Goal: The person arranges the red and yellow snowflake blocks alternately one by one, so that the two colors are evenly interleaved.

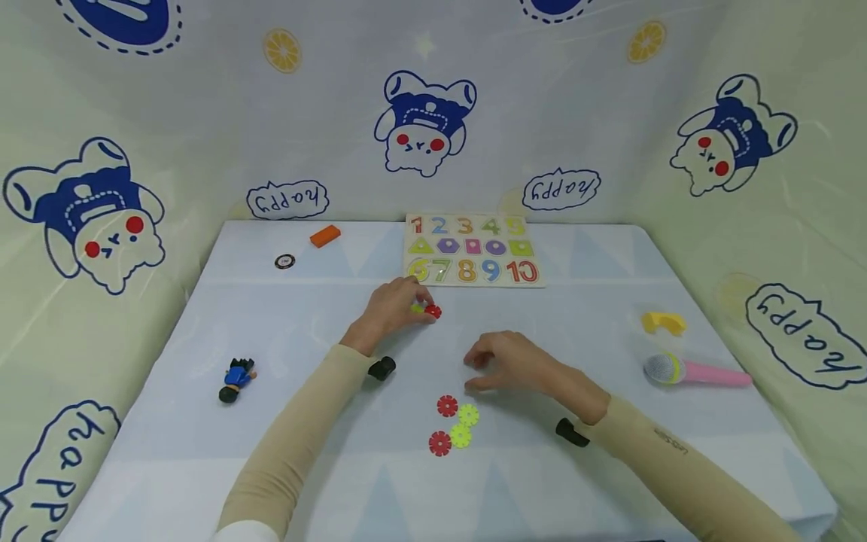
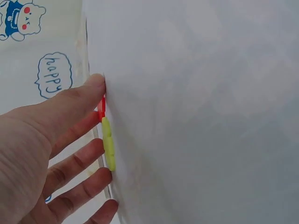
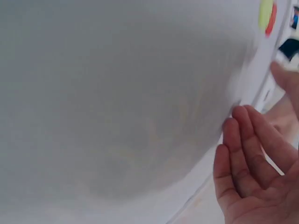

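- Left hand (image 1: 391, 310), centre of the head frame, rested on the pale blue tablecloth (image 1: 271, 421); fingers curled down onto a joined red-and-yellow pair of flat plastic gear discs (image 1: 428, 309) — thumb and fingertips touching it in the left wrist view.
- Right hand (image 1: 511, 363), just right of centre, hovered low over the cloth; fingers loosely bent, narrow gap to thumb, holding nothing.
- Cluster of four flat red and yellow plastic gear discs (image 1: 452, 424) lay below centre, near the right hand, apart from it.
- Wooden number-and-shape puzzle board (image 1: 473, 249) sat at upper centre.
- Small blue toy figure (image 1: 237, 379) lay at lower left; pink toy microphone (image 1: 694, 370) at right.
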A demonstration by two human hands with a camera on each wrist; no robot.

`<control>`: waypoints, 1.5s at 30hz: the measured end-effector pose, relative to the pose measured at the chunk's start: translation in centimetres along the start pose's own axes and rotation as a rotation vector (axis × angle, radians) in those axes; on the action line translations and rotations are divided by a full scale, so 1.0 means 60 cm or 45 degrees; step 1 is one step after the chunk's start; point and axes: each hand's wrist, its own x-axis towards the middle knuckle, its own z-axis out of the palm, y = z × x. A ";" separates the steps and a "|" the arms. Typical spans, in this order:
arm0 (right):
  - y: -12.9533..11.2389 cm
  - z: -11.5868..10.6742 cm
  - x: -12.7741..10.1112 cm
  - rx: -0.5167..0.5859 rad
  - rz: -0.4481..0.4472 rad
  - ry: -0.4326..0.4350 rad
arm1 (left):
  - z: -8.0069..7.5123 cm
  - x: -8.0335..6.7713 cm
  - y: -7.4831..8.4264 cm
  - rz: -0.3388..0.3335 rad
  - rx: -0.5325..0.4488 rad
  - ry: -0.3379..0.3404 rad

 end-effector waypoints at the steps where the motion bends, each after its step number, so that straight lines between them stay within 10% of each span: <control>1: 0.000 0.004 -0.012 -0.005 -0.036 -0.015 | 0.001 0.000 0.000 0.001 -0.002 0.002; 25: -0.011 0.041 -0.059 -0.179 -0.428 0.004 | 0.002 0.001 0.003 -0.013 -0.011 0.027; 45: 0.028 -0.025 0.089 -0.116 0.004 0.236 | 0.005 0.001 0.005 -0.028 -0.018 0.016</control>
